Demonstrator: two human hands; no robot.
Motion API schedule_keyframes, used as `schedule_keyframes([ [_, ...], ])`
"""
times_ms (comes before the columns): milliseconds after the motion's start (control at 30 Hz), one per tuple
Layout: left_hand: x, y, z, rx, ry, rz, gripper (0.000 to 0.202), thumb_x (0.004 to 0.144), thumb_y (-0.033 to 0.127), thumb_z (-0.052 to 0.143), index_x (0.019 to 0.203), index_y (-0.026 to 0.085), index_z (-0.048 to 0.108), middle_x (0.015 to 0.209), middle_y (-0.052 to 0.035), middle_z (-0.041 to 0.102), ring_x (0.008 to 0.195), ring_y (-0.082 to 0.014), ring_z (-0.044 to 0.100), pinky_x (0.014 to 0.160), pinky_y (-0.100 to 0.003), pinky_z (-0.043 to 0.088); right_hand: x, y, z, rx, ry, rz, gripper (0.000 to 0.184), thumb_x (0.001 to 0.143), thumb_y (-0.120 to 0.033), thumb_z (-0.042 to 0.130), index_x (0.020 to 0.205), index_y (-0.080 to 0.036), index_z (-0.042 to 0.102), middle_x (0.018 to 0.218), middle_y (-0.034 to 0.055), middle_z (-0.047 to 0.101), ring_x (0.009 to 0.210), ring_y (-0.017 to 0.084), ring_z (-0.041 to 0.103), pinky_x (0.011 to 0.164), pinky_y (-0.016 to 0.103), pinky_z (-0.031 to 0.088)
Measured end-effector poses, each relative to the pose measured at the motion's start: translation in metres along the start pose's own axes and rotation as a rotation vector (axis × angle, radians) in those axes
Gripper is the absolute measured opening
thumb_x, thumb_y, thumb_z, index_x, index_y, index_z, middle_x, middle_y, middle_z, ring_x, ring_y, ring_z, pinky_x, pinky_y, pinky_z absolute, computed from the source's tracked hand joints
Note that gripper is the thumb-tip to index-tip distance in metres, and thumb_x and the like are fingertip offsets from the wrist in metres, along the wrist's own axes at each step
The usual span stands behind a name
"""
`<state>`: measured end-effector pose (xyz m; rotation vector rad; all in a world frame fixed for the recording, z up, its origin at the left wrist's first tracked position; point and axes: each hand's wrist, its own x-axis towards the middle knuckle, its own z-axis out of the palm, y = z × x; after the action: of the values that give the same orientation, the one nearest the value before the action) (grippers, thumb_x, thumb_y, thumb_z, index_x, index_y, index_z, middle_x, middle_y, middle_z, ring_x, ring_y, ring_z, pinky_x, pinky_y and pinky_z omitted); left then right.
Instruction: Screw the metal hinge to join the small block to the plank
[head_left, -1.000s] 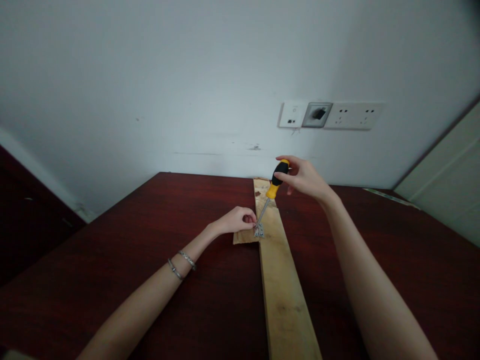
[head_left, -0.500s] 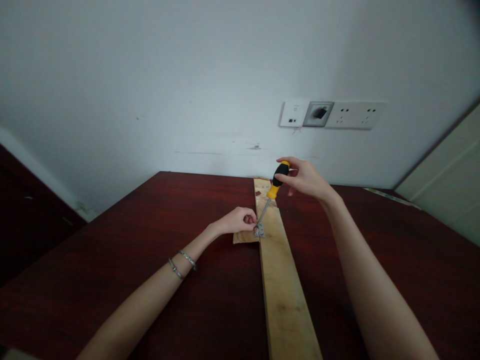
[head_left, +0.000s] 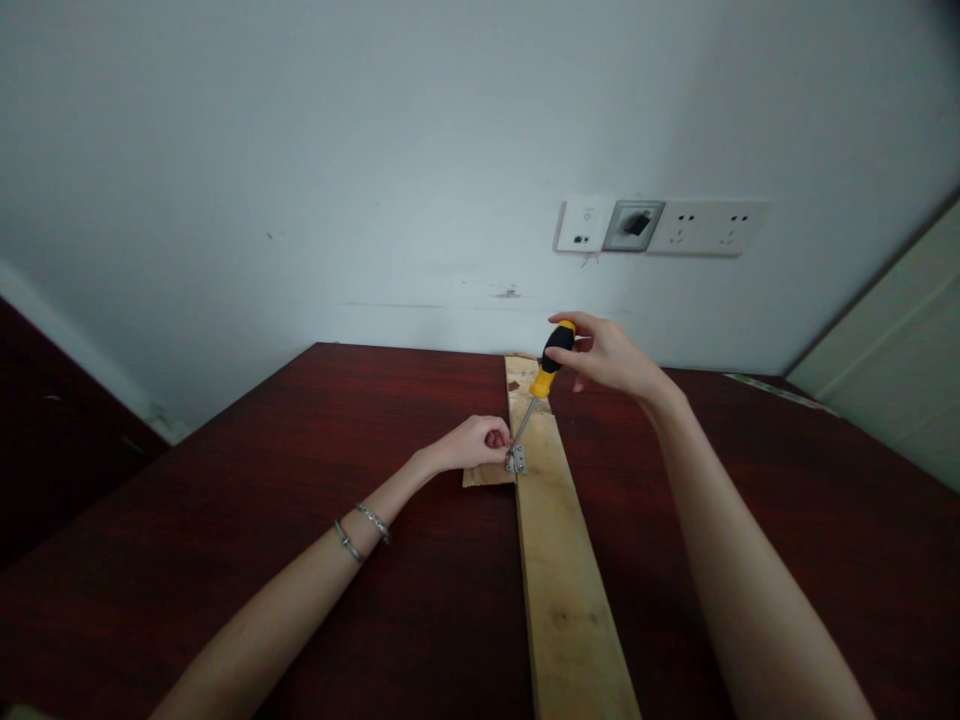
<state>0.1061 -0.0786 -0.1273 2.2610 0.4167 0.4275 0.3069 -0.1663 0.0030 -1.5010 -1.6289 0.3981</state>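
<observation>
My right hand (head_left: 604, 353) is wrapped round the yellow and black handle of a screwdriver (head_left: 546, 378), which tilts with its shaft running down to the left. Its tip meets a small metal hinge (head_left: 516, 459) that lies across a long wooden board (head_left: 566, 560) and a short wood piece (head_left: 486, 477) on the board's left. Beside the tip, my left hand (head_left: 484, 441) is pinched closed against the hinge's left side. Whatever its fingertips hold there, perhaps a screw, is too small to make out. Two bracelets (head_left: 362, 530) circle the left wrist.
The dark red table (head_left: 390, 400) carries the boards and ends at a pale wall (head_left: 300, 180). Wall sockets (head_left: 705, 228) and a switch panel sit above the table's back edge. A thin strip (head_left: 780, 393) lies along the back right edge, near a light panel (head_left: 900, 350).
The whole view has shifted very slightly, moving everything a little to the left. Both hands, the screwdriver and the hinge keep the same positions relative to one another.
</observation>
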Motion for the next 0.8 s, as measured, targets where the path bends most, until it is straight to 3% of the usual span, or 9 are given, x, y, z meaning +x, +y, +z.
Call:
schedule_keyframes([
  [333, -0.002, 0.003, -0.011, 0.057, -0.016, 0.052, 0.017, 0.071, 0.024, 0.064, 0.082, 0.014, 0.056, 0.071, 0.0027, 0.050, 0.063, -0.0092, 0.046, 0.058, -0.021, 0.038, -0.004, -0.017, 0.000, 0.072, 0.124, -0.092, 0.053, 0.071, -0.032, 0.065, 0.120, -0.018, 0.051, 0.084, 0.0038, 0.053, 0.069, 0.018, 0.060, 0.036, 0.024, 0.052],
  [433, -0.003, 0.004, -0.019, 0.192, -0.079, 0.063, 0.035, 0.068, 0.035, 0.069, 0.094, 0.016, 0.056, 0.087, -0.0016, 0.051, 0.080, -0.0146, 0.049, 0.071, -0.025, 0.042, -0.006, -0.022, 0.000, 0.013, 0.138, -0.131, 0.054, 0.072, -0.031, 0.063, 0.123, -0.020, 0.050, 0.085, 0.0043, 0.055, 0.071, 0.018, 0.059, 0.037, 0.024, 0.052],
  [567, -0.004, 0.005, -0.023, 0.359, -0.254, -0.030, 0.065, 0.058, 0.054, 0.073, 0.109, 0.018, 0.052, 0.103, -0.0059, 0.048, 0.100, -0.0237, 0.043, 0.086, -0.033, 0.039, -0.010, -0.031, 0.002, -0.148, 0.144, -0.193, 0.053, 0.074, -0.029, 0.061, 0.125, -0.019, 0.050, 0.086, 0.0055, 0.060, 0.071, 0.019, 0.060, 0.048, 0.028, 0.053],
  [700, -0.003, 0.009, -0.019, 0.434, -0.309, -0.120, 0.086, 0.049, 0.067, 0.071, 0.116, 0.019, 0.045, 0.110, -0.0071, 0.044, 0.106, -0.0271, 0.040, 0.090, -0.035, 0.037, -0.013, -0.040, 0.004, -0.266, 0.136, -0.243, 0.052, 0.075, -0.028, 0.060, 0.125, -0.016, 0.051, 0.087, 0.0065, 0.063, 0.070, 0.019, 0.061, 0.062, 0.033, 0.054],
  [800, -0.001, 0.012, -0.016, 0.470, -0.337, -0.119, 0.092, 0.046, 0.069, 0.071, 0.117, 0.018, 0.042, 0.111, -0.0076, 0.044, 0.107, -0.0270, 0.040, 0.091, -0.035, 0.036, -0.013, -0.043, 0.005, -0.299, 0.118, -0.278, 0.052, 0.076, -0.027, 0.059, 0.126, -0.015, 0.050, 0.090, 0.0070, 0.064, 0.069, 0.018, 0.061, 0.066, 0.034, 0.052],
])
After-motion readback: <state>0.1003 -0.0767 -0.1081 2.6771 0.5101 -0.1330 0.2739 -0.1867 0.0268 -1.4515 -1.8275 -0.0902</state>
